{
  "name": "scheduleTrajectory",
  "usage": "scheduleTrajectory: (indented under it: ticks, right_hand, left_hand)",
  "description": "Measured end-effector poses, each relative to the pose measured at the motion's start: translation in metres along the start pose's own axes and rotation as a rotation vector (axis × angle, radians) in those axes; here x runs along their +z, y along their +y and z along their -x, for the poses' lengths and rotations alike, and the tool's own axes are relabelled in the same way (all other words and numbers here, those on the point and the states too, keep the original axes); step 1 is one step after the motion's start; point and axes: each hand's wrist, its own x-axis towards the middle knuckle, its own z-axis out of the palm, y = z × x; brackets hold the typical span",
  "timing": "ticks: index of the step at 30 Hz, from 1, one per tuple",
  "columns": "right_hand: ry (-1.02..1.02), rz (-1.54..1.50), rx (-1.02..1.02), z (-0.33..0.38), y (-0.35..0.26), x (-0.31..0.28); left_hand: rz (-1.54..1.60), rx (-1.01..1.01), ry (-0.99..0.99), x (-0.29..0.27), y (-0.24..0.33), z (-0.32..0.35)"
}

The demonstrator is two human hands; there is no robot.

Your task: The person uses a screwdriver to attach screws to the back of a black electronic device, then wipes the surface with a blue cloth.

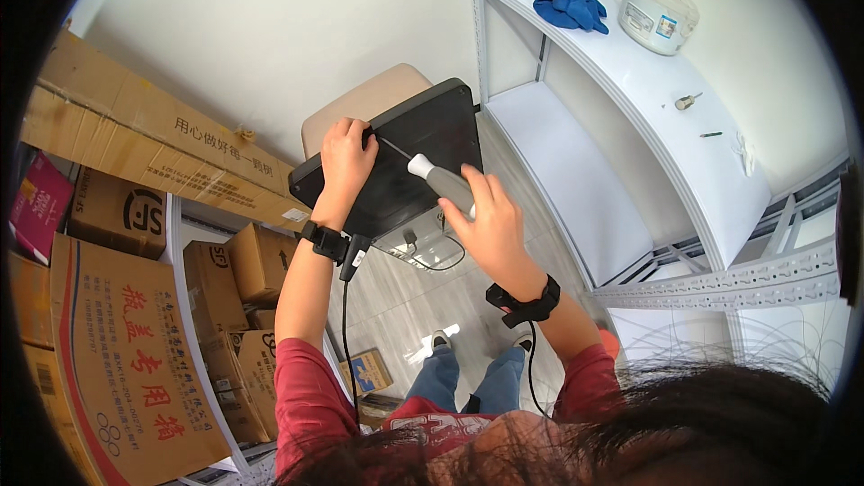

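Dark hair [720, 409] is lying nearest the camera, below the black panel [436, 126]; white shelving [576, 189] is standing to the panel's right; a beige seat [382, 94] is showing behind the panel; the left hand [347, 160] is resting at the panel's far rim, fingers bunched, whether pinching anything one cannot tell; the right hand [492, 225], right of the panel's middle, is gripping a grey-handled screwdriver [442, 183], its shaft crossing the panel

Matt plastic panel [382, 187], metal screwdriver shaft [394, 146]; glossy shelf [643, 72]
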Motion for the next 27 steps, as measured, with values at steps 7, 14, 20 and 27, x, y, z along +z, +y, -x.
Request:
scheduleTrajectory:
  ticks: [7,14,20,27]
  right_hand:
    - [-0.318,-0.070,0.133,0.000,-0.001,-0.002]
    - [-0.276,-0.343,0.244,0.013,0.003,-0.002]
    - [-0.111,-0.332,0.249,0.019,0.014,0.005]
    - [-0.102,-0.217,0.224,0.019,0.022,0.004]
  left_hand:
    - [-0.110,0.015,-0.031,0.002,0.003,0.000]
    - [-0.100,0.017,-0.002,0.007,-0.002,0.004]
    - [-0.002,0.038,-0.004,0.001,-0.002,0.008]
    - [0.039,0.014,-0.004,-0.010,0.011,0.011]
